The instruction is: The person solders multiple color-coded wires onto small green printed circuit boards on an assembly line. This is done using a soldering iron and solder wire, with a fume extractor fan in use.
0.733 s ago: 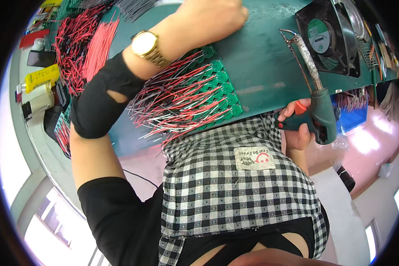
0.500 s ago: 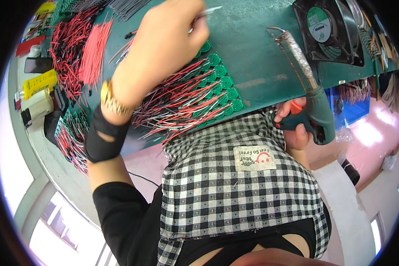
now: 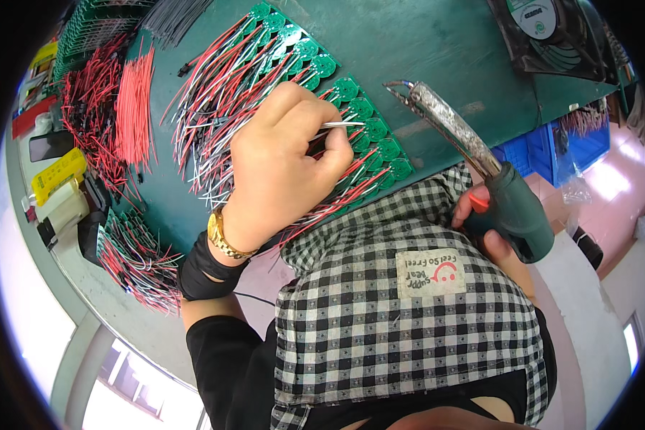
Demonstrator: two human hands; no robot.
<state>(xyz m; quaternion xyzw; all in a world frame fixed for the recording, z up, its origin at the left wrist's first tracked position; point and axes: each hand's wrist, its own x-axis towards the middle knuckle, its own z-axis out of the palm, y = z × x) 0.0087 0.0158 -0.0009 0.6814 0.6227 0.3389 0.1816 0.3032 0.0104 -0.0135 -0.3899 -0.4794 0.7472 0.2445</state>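
My left hand [image 3: 283, 154] pinches a thin white wire [image 3: 346, 125] between thumb and forefinger. The wire's free end points right, over the panels of round green circuit boards [image 3: 375, 130]. Red, white and black wires [image 3: 218, 79] trail leftward from these boards, and my hand hides part of them. At the table's front edge, my right hand [image 3: 500, 247] is closed around the handle of a green soldering gun [image 3: 523, 208] with a red trigger. Its long metal barrel slants up and left, the tip raised at the right of the boards.
Bundles of red wires [image 3: 135, 107] and grey wires [image 3: 175, 20] lie at the left and back of the green table [image 3: 444, 43]. A black fan [image 3: 552, 43] stands at the back right. A yellow bottle [image 3: 57, 177] and more wired boards [image 3: 132, 247] are at the left.
My left hand has come down toward me and now holds the white wire over the boards. The soldering gun's tip has moved left and lower, closer to them. The view has shifted.
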